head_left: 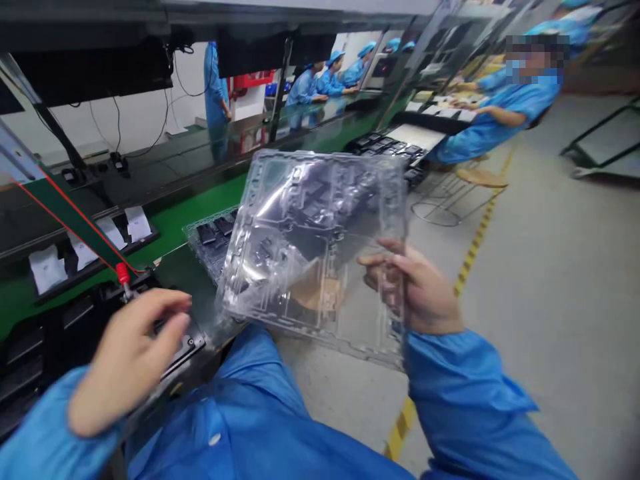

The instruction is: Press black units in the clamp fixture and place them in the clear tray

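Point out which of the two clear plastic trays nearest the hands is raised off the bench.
The clear tray gripped at its edge by the right hand; the other tray lies on the bench, with dark parts in it.

I can read no words or numbers anywhere. The packets [49, 268] on the left bear small dark marks, too blurred for me to make out. On the right, yellow-and-black striped tape [477, 245] lines the floor [550, 300].
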### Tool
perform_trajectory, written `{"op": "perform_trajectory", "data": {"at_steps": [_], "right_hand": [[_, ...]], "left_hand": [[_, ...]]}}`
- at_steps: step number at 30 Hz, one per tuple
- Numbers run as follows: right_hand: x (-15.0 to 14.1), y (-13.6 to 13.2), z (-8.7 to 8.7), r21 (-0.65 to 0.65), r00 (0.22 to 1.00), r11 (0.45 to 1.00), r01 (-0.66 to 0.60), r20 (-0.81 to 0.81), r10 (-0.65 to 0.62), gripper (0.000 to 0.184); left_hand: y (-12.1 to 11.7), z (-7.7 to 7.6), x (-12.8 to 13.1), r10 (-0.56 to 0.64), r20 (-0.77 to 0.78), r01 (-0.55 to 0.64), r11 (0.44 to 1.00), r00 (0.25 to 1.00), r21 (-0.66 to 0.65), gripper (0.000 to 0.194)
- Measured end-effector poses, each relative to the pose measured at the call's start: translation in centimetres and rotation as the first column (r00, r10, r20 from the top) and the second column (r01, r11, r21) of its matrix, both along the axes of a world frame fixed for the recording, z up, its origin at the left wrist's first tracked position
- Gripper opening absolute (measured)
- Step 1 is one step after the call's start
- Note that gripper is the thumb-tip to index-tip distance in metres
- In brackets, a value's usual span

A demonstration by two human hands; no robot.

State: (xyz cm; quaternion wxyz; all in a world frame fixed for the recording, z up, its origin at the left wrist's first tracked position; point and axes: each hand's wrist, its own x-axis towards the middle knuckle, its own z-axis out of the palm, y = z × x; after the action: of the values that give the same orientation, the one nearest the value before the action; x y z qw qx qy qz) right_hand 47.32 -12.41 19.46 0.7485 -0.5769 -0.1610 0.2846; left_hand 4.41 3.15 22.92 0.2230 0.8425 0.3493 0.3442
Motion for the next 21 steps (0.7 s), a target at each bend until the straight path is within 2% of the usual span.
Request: {"op": "perform_trajectory", "data": {"at_steps": [1, 2, 3, 4, 6, 8, 9, 10, 11, 14, 16, 18, 21], "right_hand": [[0.0, 0.8, -0.4, -0.015, 0.998, 0.998, -0.065, -0.009, 0.065, 0.030], [0.0, 1.5, -0.9, -0.028, 0.992, 0.992, -0.125, -0.020, 0.125, 0.033], [0.2, 2.0, -1.5, -0.038, 0.983, 0.982, -0.183, -0.030, 0.182, 0.037], [0.5, 2.4, -2.2, -0.044, 0.972, 0.971, -0.233, -0.037, 0.232, 0.041], [1.4, 3.1, -3.9, -0.049, 0.948, 0.947, -0.316, -0.049, 0.314, 0.049], [2.4, 3.8, -5.6, -0.059, 0.918, 0.917, -0.395, -0.061, 0.392, 0.059], [2.8, 4.2, -6.4, -0.073, 0.905, 0.902, -0.425, -0.063, 0.421, 0.064], [3.2, 4.6, -7.1, -0.096, 0.897, 0.892, -0.441, -0.061, 0.437, 0.068], [3.6, 5.1, -7.8, -0.123, 0.895, 0.886, -0.447, -0.054, 0.444, 0.071], [4.4, 6.5, -9.3, -0.195, 0.892, 0.873, -0.446, -0.027, 0.450, 0.071], [4.9, 7.4, -10.2, -0.243, 0.872, 0.845, -0.477, -0.006, 0.490, 0.069], [5.6, 8.1, -11.1, -0.317, 0.843, 0.810, -0.494, 0.054, 0.536, 0.067], [7.0, 9.5, -12.7, -0.438, 0.789, 0.796, -0.419, 0.258, 0.557, 0.063]], "left_hand": [[-0.5, -2.2, 2.2, 0.002, 0.105, 0.022, 0.976, 0.994, -0.218, 0.032], [-1.0, -4.4, 4.2, 0.051, 0.217, 0.046, 0.907, 0.975, -0.419, 0.036], [-1.4, -6.6, 5.8, 0.147, 0.323, 0.071, 0.815, 0.935, -0.576, 0.044], [-1.8, -8.6, 7.0, 0.242, 0.356, 0.064, 0.741, 0.903, -0.668, 0.049], [-2.1, -11.6, 8.4, 0.390, 0.365, 0.077, 0.588, 0.845, -0.805, 0.059], [-2.2, -13.3, 9.0, 0.440, 0.347, 0.134, 0.446, 0.828, -0.885, 0.061], [-2.2, -13.8, 9.2, 0.446, 0.346, 0.165, 0.395, 0.825, -0.904, 0.059], [-2.3, -14.2, 9.5, 0.453, 0.355, 0.190, 0.369, 0.818, -0.910, 0.057], [-2.3, -14.5, 9.9, 0.468, 0.374, 0.207, 0.370, 0.801, -0.906, 0.056], [-2.2, -15.4, 11.4, 0.551, 0.449, 0.203, 0.450, 0.704, -0.870, 0.057], [-2.0, -16.1, 12.4, 0.568, 0.478, 0.191, 0.490, 0.670, -0.850, 0.056], [-1.4, -16.7, 13.1, 0.553, 0.483, 0.169, 0.522, 0.679, -0.836, 0.054], [-0.1, -17.7, 13.9, 0.527, 0.452, 0.091, 0.574, 0.720, -0.814, 0.052]]}}
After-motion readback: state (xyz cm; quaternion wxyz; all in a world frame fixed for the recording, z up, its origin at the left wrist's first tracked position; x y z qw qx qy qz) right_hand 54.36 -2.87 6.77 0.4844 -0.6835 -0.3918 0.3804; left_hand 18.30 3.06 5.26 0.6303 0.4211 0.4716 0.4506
